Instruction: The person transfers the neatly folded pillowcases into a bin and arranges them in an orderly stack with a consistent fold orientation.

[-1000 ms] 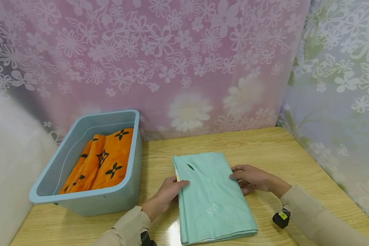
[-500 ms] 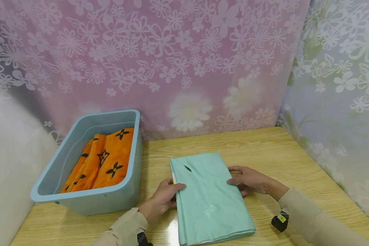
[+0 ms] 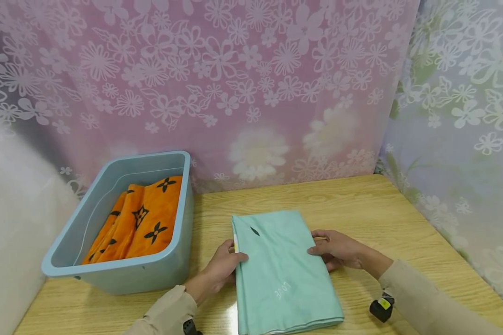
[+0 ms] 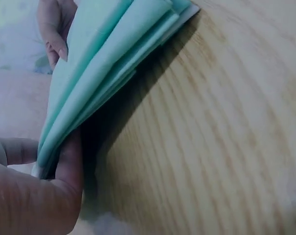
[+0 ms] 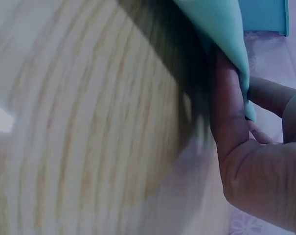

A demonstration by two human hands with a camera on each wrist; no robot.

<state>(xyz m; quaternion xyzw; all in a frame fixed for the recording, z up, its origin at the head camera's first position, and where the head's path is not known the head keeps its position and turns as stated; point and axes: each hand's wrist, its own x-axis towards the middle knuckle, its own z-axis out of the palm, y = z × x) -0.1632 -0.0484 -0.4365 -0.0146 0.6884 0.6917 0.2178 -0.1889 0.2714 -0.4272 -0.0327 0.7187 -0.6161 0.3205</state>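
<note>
A folded mint-green cloth (image 3: 282, 265) with a dark leaf mark and the white word LOVE lies between my two hands. My left hand (image 3: 221, 269) pinches its left edge, thumb on top and fingers beneath. On the far right edge, my right hand (image 3: 339, 251) grips the cloth the same way. Several stacked layers of the cloth (image 4: 99, 63) show in the left wrist view, raised over the table there with a dark shadow below. In the right wrist view, the cloth's edge (image 5: 231, 39) sits between thumb and fingers.
A blue-grey plastic tub (image 3: 178, 246) stands on the left of the wooden table (image 3: 339, 200). Inside it lies an orange cloth (image 3: 151, 218) with dark flower shapes. A pink floral curtain (image 3: 218, 93) hangs behind the table, and a pale floral one (image 3: 465, 139) at the right.
Both hands have shifted a little to the left with the mint-green cloth between them. The grip on its two edges stays the same, and the tub has not moved.
</note>
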